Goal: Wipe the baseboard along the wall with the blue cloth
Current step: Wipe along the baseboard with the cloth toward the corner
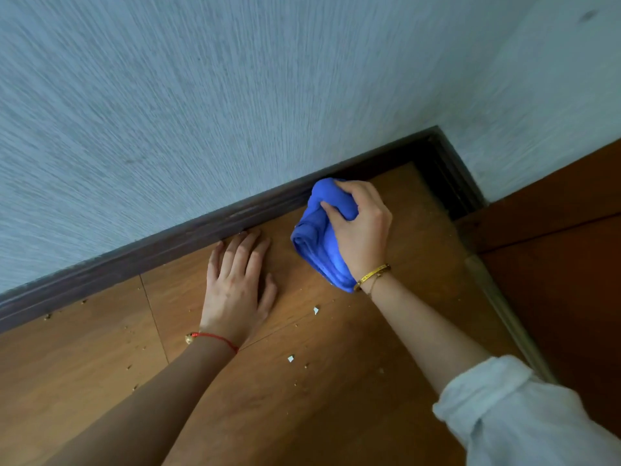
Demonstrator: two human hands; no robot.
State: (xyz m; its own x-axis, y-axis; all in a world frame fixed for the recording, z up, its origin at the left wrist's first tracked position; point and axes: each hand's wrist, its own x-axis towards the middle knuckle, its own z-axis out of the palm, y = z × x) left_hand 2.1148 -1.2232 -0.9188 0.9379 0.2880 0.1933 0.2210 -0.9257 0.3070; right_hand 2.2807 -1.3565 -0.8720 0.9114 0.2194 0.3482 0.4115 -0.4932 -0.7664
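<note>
A dark brown baseboard (188, 235) runs diagonally along the foot of the pale textured wall, from lower left up to a corner at upper right. My right hand (361, 227) grips a bunched blue cloth (317, 237), whose top end touches the baseboard near the corner. My left hand (240, 284) lies flat on the wooden floor with fingers spread, its fingertips close to the baseboard, just left of the cloth.
The wooden floor (302, 381) carries scattered crumbs and small white chips (316, 310). The baseboard turns at a wall corner (437, 132). A metal threshold strip (504, 314) and darker reddish flooring lie to the right.
</note>
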